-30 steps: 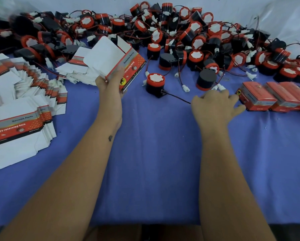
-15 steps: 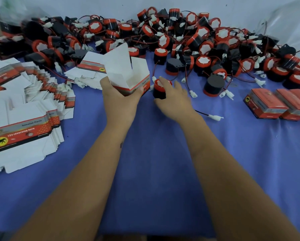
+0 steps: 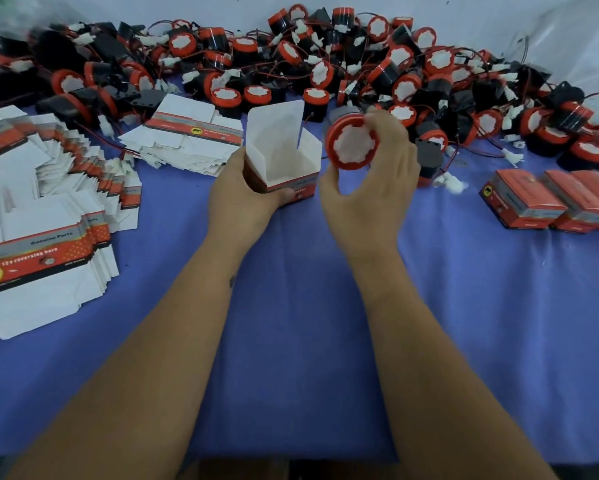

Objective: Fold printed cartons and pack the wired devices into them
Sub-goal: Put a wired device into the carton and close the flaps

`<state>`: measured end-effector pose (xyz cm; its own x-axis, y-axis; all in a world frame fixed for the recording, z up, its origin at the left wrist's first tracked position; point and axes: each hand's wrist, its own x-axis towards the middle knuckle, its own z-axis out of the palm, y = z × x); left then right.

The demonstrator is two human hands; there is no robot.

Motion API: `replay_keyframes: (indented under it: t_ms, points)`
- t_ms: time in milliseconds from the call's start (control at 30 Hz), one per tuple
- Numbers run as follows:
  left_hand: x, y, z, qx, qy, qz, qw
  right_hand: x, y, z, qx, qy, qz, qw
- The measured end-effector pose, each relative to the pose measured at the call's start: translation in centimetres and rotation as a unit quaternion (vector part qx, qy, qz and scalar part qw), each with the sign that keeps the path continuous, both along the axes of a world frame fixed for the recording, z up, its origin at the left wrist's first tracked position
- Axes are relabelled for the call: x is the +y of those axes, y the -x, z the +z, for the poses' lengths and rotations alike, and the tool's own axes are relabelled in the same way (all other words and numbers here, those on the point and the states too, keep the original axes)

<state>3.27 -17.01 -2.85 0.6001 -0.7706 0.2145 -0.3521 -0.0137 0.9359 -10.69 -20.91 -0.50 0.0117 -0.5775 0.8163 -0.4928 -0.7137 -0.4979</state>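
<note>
The carton (image 3: 284,161) stands folded and open-topped on the blue cloth (image 3: 291,323), empty as far as shows. The left hand (image 3: 242,199) grips its near corner. Just beside it, the right hand (image 3: 367,188) holds a red-faced device (image 3: 351,143) pinched between thumb and curled fingers, not yet inside. Finished boxes (image 3: 520,199) lie at right; the device heap (image 3: 326,71) and flat cartons (image 3: 41,244) remain.
</note>
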Motion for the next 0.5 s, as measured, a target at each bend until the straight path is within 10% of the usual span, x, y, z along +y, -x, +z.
replay_keyframes:
  t_ms: [500]
  points:
    - [0.22, 0.37, 0.15, -0.007, -0.006, -0.129, 0.992, 0.15, -0.54, -0.81, 0.142, -0.104, 0.173, 0.969]
